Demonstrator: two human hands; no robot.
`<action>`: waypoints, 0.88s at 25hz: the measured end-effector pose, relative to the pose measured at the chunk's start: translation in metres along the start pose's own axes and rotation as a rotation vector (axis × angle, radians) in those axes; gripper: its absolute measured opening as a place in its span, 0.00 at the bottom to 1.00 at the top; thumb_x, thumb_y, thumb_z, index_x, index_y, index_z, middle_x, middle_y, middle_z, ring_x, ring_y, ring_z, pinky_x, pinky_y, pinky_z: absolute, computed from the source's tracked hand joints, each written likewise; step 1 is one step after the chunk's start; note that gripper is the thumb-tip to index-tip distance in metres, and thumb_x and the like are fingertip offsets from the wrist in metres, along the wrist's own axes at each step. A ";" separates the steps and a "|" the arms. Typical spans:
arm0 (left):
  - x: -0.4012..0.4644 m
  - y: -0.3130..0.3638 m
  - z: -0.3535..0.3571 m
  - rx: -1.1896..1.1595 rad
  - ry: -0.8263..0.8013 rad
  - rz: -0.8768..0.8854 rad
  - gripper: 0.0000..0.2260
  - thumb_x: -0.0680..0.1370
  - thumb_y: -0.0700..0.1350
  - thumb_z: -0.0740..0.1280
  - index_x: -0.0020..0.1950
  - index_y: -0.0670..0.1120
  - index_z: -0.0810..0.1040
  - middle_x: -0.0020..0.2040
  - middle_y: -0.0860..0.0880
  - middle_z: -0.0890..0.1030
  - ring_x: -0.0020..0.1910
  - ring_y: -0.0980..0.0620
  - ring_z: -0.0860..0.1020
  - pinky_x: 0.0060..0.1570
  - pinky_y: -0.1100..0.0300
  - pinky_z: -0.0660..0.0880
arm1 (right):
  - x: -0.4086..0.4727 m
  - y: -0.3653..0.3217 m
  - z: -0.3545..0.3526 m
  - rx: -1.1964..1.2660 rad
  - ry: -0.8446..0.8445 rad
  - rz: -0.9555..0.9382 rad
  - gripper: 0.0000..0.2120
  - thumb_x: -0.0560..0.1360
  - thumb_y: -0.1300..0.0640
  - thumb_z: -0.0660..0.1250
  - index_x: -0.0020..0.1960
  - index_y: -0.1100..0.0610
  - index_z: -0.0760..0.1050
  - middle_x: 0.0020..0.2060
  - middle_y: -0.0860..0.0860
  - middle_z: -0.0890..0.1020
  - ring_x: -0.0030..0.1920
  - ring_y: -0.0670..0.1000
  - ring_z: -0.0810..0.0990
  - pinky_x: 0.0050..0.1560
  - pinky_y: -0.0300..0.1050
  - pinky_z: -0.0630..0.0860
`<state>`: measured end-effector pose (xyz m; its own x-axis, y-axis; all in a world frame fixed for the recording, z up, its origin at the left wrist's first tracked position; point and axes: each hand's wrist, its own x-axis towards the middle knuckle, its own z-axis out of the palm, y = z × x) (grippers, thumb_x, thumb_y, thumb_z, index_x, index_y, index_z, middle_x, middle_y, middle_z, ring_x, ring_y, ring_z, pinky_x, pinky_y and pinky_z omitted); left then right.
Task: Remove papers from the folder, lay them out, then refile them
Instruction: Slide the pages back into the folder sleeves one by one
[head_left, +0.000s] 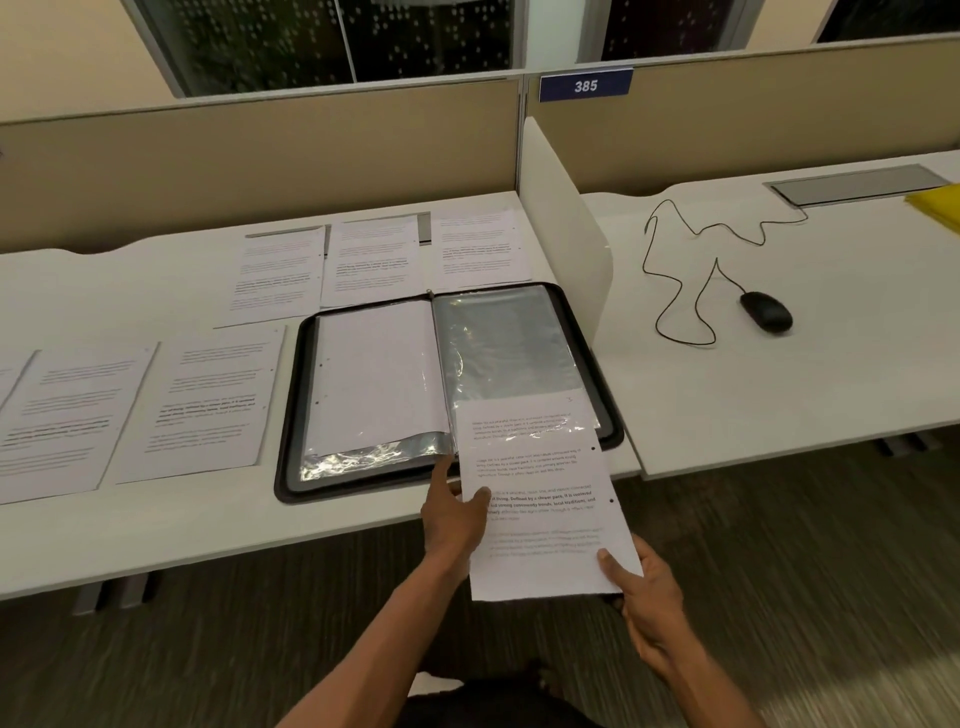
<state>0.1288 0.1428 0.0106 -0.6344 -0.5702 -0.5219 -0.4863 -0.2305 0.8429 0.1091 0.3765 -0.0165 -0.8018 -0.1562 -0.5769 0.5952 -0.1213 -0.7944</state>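
The open black zip folder lies at the near right end of the white desk, just beside a white divider panel. A printed white paper sheet sticks halfway out of its right clear plastic sleeve, hanging past the desk edge. The left hand pinches the sheet's left side; the right hand pinches its bottom corner. Another sheet sits in the left sleeve. Five loose printed pages lie flat on the desk.

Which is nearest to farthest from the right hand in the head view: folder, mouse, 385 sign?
From the right hand:
1. Folder, open on the desk just ahead and left.
2. Mouse, on the next desk, ahead and right.
3. 385 sign, up on the partition, farthest back.
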 end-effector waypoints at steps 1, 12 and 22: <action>-0.001 -0.002 -0.001 -0.005 0.000 -0.007 0.31 0.79 0.40 0.70 0.77 0.58 0.60 0.60 0.49 0.77 0.50 0.51 0.80 0.44 0.52 0.82 | 0.002 0.001 0.003 0.001 0.010 -0.007 0.13 0.77 0.67 0.68 0.60 0.57 0.76 0.55 0.58 0.84 0.57 0.59 0.82 0.53 0.54 0.81; -0.016 -0.007 -0.003 0.031 -0.019 0.039 0.31 0.78 0.34 0.68 0.76 0.54 0.63 0.68 0.47 0.73 0.59 0.52 0.73 0.55 0.51 0.79 | 0.040 -0.032 0.047 0.004 0.067 -0.016 0.11 0.78 0.62 0.69 0.60 0.59 0.78 0.53 0.56 0.84 0.53 0.56 0.84 0.45 0.49 0.82; 0.014 -0.008 -0.001 0.569 0.152 0.403 0.23 0.76 0.49 0.73 0.69 0.51 0.72 0.66 0.49 0.70 0.63 0.51 0.73 0.57 0.58 0.77 | 0.065 -0.046 0.058 -0.124 0.138 -0.068 0.09 0.78 0.66 0.68 0.58 0.61 0.78 0.51 0.58 0.84 0.45 0.54 0.86 0.42 0.42 0.83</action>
<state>0.1247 0.1360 -0.0035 -0.7601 -0.6376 -0.1254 -0.4963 0.4451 0.7454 0.0333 0.3154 -0.0064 -0.8448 -0.0145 -0.5349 0.5350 -0.0036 -0.8448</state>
